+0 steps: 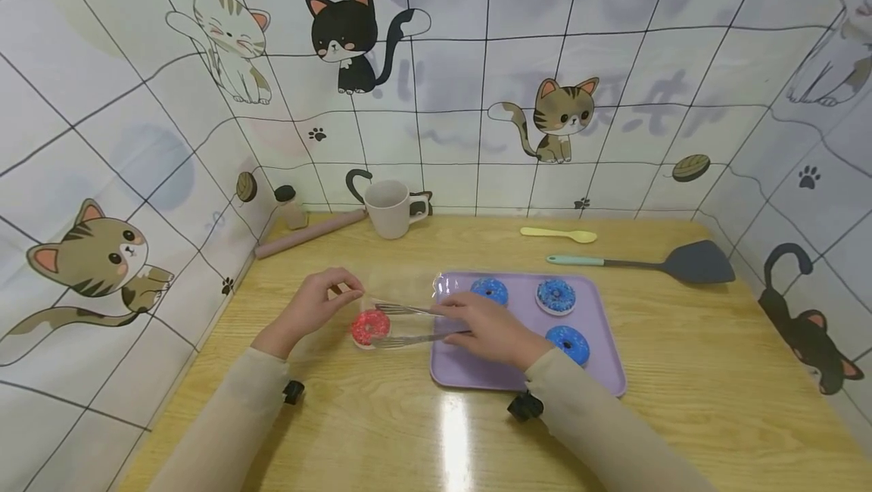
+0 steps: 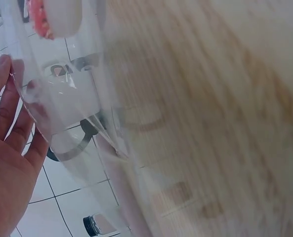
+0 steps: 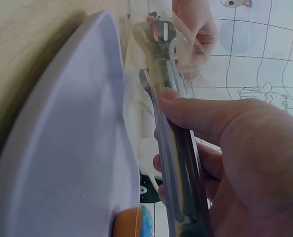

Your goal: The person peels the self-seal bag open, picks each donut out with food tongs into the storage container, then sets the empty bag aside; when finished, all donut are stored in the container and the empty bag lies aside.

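My left hand (image 1: 316, 306) pinches the edge of a clear plastic bag (image 2: 72, 98) between thumb and fingertips. In my right hand (image 1: 493, 329) is a pair of metal tongs (image 1: 415, 338), held over the tray's left part and reaching left into the bag. A doughnut with red icing and sprinkles (image 1: 370, 327) lies at the tong tips, one tip on each side; how firmly they clasp it cannot be told. Through the film, the left wrist view shows part of this red doughnut (image 2: 42, 19).
A purple tray (image 1: 470, 378) carries blue doughnuts (image 1: 555, 297). Behind stand a mug (image 1: 388, 210) and a black-capped jar (image 1: 291, 208), beside a rolling pin (image 1: 311, 234). A yellow spoon (image 1: 559, 235) and a dark spatula (image 1: 695, 263) lie at the back right, near the tiled wall.
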Demonstrator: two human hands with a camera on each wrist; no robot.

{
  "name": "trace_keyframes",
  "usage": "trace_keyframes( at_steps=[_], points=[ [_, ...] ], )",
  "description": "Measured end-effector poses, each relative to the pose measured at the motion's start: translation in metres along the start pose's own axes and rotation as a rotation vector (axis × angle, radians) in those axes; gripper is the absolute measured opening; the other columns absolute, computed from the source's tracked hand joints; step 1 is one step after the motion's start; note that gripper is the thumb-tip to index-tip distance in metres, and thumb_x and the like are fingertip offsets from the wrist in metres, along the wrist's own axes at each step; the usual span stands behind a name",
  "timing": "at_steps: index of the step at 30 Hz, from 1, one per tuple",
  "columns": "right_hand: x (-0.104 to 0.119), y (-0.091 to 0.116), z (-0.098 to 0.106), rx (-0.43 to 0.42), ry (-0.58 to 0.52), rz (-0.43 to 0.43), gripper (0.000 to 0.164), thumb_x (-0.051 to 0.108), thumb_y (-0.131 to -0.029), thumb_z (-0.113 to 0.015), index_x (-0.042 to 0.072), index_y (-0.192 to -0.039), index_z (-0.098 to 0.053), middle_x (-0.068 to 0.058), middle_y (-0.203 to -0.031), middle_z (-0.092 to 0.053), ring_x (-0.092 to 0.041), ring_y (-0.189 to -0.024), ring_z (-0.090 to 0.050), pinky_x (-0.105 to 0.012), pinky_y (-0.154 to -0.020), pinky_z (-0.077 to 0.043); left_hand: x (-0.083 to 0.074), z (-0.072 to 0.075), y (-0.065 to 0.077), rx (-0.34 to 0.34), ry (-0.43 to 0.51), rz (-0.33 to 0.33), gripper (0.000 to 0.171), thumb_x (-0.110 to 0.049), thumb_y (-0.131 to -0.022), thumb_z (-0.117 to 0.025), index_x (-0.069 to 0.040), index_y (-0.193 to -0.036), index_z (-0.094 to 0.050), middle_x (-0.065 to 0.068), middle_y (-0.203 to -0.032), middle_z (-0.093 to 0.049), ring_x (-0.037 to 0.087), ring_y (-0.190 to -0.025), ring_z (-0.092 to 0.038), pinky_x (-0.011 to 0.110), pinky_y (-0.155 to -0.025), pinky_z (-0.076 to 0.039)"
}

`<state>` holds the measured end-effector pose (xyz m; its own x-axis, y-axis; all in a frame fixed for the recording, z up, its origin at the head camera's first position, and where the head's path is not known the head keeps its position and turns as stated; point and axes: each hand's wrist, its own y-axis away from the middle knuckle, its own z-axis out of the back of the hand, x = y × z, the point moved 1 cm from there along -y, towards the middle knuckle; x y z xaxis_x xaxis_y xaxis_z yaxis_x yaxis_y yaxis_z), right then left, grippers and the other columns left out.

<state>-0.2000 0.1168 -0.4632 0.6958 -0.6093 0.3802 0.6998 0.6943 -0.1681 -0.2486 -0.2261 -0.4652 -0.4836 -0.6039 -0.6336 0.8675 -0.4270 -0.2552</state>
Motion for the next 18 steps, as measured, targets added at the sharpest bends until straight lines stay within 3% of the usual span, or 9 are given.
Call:
trace_keyframes(
  at_steps=[5,18],
  points=[
    [-0.007,0.018,0.002,-0.036,0.041,-0.026,0.053,0.032,-0.095,-0.076,0.021,-0.145,-0.062,-0.002,-0.136,-0.065,-0.022,-0.123,-0.062,-0.042,-0.100,-0.055,-0.001,0.001,0.002,-0.006,-0.018,-0.005,0.004,-0.017,-0.098,-0.073,-0.021,-0.097,-0.074,-0.007,-0.099,-0.074,0.013,-0.094,-0.064,0.043,-0.085,-0.051],
    [-0.024,0.072,0.036,-0.096,0.051,-0.112,0.056,0.030,-0.094,-0.078,0.021,-0.147,-0.060,-0.003,-0.140,-0.063,-0.025,-0.129,-0.060,-0.048,-0.104,-0.053,0.001,0.005,0.006,0.004,-0.011,0.032,0.003,-0.020,-0.098,-0.072,-0.020,-0.100,-0.074,-0.006,-0.102,-0.074,0.014,-0.097,-0.066,0.044,-0.085,-0.054]
  ],
)
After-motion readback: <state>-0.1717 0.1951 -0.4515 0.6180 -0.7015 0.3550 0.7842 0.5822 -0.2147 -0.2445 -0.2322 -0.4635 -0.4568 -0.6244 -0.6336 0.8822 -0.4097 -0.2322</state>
